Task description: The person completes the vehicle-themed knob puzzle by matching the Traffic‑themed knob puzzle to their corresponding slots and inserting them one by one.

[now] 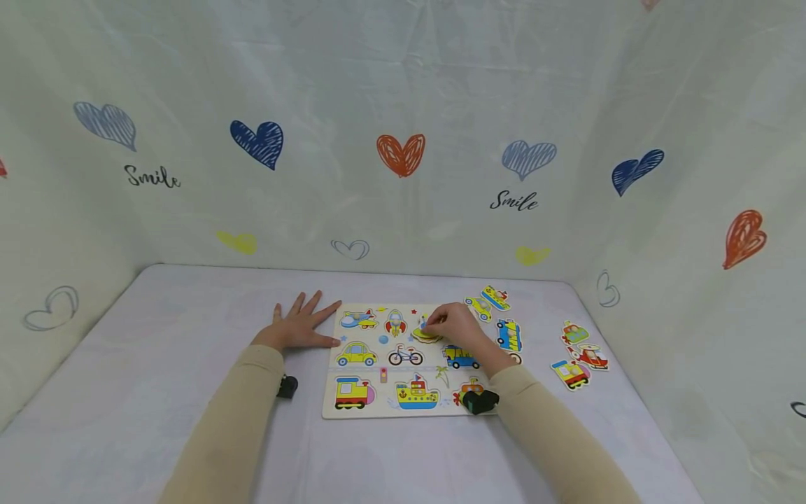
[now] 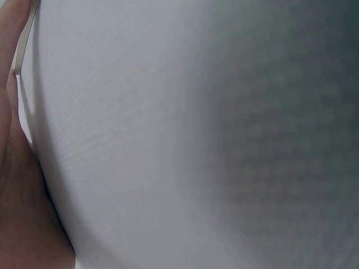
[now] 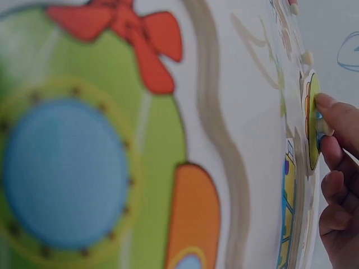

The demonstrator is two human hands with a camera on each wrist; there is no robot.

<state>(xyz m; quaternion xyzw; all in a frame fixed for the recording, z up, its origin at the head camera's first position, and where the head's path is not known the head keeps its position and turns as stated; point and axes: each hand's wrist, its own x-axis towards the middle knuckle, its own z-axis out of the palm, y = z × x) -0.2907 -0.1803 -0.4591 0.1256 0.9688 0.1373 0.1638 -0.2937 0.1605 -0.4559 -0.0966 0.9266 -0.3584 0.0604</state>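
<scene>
My left hand [image 1: 297,327] lies with fingers spread beside the upper left of the white puzzle board [image 1: 384,413], its index finger and thumb at the board's edge. In the left wrist view only part of that hand [image 2: 19,207] shows at the left border. My right hand [image 1: 458,325] reaches over the board's upper right. Thumb and index finger pinch the small knob of a yellow-green puzzle piece [image 3: 313,123], which stands near upright in the right wrist view. In the head view this piece [image 1: 426,337] is over the top right picture, partly hidden by the fingers.
Loose pieces lie right of the board: a ship [image 1: 495,297], a car [image 1: 480,309], a bus [image 1: 508,336]. Farther right are a submarine [image 1: 574,332], a red vehicle [image 1: 593,357] and a train [image 1: 571,374]. A patterned curtain [image 1: 403,210] hangs behind the table.
</scene>
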